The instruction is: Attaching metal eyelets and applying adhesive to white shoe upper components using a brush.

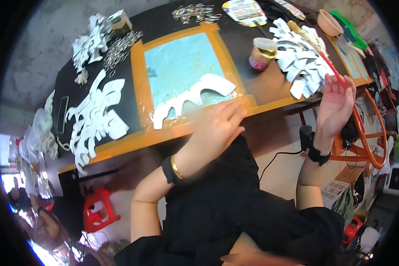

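Note:
A curved white piece with scalloped prongs (195, 95) lies on a blue sheet (181, 57) bordered with brown tape. My left hand (219, 124), fingers stretched out, hovers at the table's front edge just below that piece; I cannot tell whether it touches. In my right hand (336, 104) is a long red-handled brush (326, 57), gripped between thumb and fingers, its yellowish head over a heap of white cut pieces (303, 62). Left of that heap stands a clear plastic jar (262, 55) with yellowish contents. More white scalloped pieces (99, 115) are piled left of the sheet.
Metal clasps (122, 46) and a small box (119, 21) lie at the back left, with more clasps (197, 13) at the far edge. A phone (63, 114) lies at the left. A pink bowl (330, 23) sits far right. An orange-framed chair (372, 150) stands right of the table.

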The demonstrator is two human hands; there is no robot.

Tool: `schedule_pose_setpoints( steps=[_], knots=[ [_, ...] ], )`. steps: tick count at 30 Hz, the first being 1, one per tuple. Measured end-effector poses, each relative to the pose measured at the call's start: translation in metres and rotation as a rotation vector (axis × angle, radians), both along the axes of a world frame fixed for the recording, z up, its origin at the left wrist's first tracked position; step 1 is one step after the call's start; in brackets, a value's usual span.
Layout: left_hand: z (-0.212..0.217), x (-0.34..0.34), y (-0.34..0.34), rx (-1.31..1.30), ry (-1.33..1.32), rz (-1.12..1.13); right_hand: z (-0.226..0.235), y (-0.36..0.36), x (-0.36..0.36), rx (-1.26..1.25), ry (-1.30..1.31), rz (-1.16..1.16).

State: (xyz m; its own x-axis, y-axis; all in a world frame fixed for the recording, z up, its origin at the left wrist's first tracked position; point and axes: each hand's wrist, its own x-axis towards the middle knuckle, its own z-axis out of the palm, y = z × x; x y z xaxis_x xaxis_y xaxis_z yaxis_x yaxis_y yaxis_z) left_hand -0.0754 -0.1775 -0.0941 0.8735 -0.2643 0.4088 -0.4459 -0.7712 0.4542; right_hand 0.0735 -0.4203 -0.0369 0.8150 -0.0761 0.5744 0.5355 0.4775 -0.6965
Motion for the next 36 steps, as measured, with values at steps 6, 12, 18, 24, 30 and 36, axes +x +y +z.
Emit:
schedule_pose_setpoints(
  steps=[6, 12, 18, 24, 30, 36],
  knots=[
    [-0.031, -0.009, 0.013, -0.046, -0.115, 0.455, -0.040, 0.052, -0.041, -0.737, -0.265, 0.079],
    [-0.052, 0.008, 0.011, 0.013, -0.118, 0.522, -0.066, 0.087, -0.045, -0.792, -0.308, 0.121],
    [-0.061, 0.009, 0.010, 0.089, -0.072, 0.529, -0.069, 0.090, -0.039, -0.824, -0.242, 0.143],
    [-0.061, 0.009, 0.012, 0.094, -0.069, 0.519, -0.080, 0.095, -0.033, -0.823, -0.144, 0.191],
    [-0.060, 0.010, 0.010, 0.106, -0.064, 0.527, -0.075, 0.090, -0.032, -0.731, 0.043, 0.278],
    [-0.059, 0.009, 0.010, 0.114, -0.063, 0.536, -0.079, 0.088, -0.028, -0.761, 0.027, 0.325]
  ],
)
